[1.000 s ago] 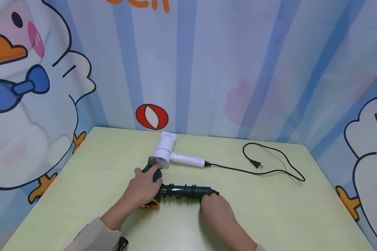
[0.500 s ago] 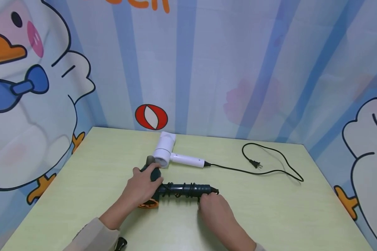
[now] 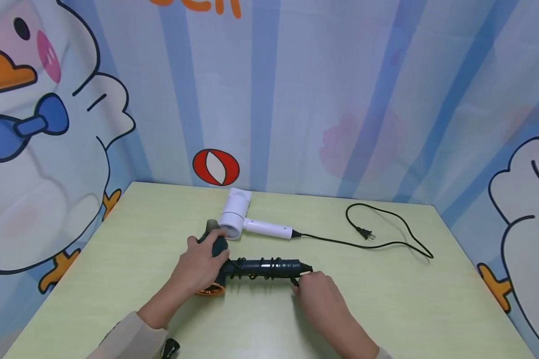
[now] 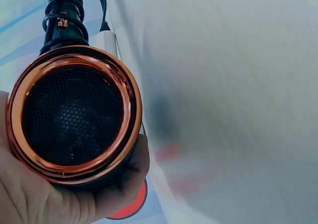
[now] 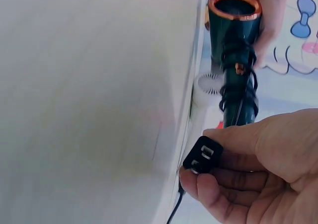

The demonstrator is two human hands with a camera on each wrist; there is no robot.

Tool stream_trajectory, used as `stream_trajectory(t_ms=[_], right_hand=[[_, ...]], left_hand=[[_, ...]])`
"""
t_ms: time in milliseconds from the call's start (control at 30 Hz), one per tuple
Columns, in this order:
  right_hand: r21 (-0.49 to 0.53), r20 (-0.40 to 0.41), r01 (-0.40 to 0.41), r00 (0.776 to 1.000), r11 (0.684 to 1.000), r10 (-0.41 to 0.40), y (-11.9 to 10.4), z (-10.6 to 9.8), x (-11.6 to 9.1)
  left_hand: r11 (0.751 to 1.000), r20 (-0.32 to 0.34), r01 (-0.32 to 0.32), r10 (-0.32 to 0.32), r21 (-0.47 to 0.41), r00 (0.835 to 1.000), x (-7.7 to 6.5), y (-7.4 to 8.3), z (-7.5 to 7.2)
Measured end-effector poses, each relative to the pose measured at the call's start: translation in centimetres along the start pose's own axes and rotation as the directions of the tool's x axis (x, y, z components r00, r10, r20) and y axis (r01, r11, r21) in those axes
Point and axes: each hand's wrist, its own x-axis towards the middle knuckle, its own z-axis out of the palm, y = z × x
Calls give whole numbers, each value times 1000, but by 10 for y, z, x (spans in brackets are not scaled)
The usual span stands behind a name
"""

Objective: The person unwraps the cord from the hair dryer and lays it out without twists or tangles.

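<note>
My left hand point(image 3: 199, 264) grips the body of a dark green hair dryer point(image 3: 285, 268), whose handle points right in the head view. The dryer's copper-coloured rim point(image 4: 19, 110) frames a mesh end in the left wrist view. Loops of its black cord point(image 5: 238, 92) wind around the handle. Just past the handle's end, my right hand point(image 3: 323, 301) pinches the cord's black plug point(image 5: 202, 154) between thumb and fingers, prongs facing the right wrist camera. Behind the dark dryer lies a white hair dryer point(image 3: 267, 228), its body partly overlapped by my left hand and the dark dryer.
The white dryer's black cord point(image 3: 404, 243) runs right across the pale table point(image 3: 408, 304) and loops back to its own plug point(image 3: 365, 233). A small black object point(image 3: 170, 347) shows beside my left sleeve. A printed cartoon curtain point(image 3: 296, 99) stands behind the table.
My right hand has moved a little to the right, away from the handle's end. The dark dryer and my left hand have shifted slightly up and left in the head view.
</note>
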Motion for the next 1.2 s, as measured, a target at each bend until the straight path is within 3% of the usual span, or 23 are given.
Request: stream_trajectory(t_ms=[367, 567, 767, 1000, 1200], right_hand=[[108, 6, -40, 999, 993, 40, 32, -11, 4], [69, -22, -60, 998, 996, 62, 47, -14, 11], [-31, -110, 39, 993, 999, -42, 54, -16, 19], [-126, -147, 113, 980, 986, -131, 55, -15, 23], [-340, -107, 224, 956, 913, -274, 58, -12, 30]], left_hand=[[999, 39, 13, -11, -35, 999, -1, -3, -3], [998, 60, 2, 1, -63, 998, -3, -1, -8], [998, 75, -20, 25, -61, 997, -5, 1, -10], [998, 69, -45, 48, -53, 996, -6, 2, -9], [997, 72, -65, 68, -50, 995, -8, 7, -7]])
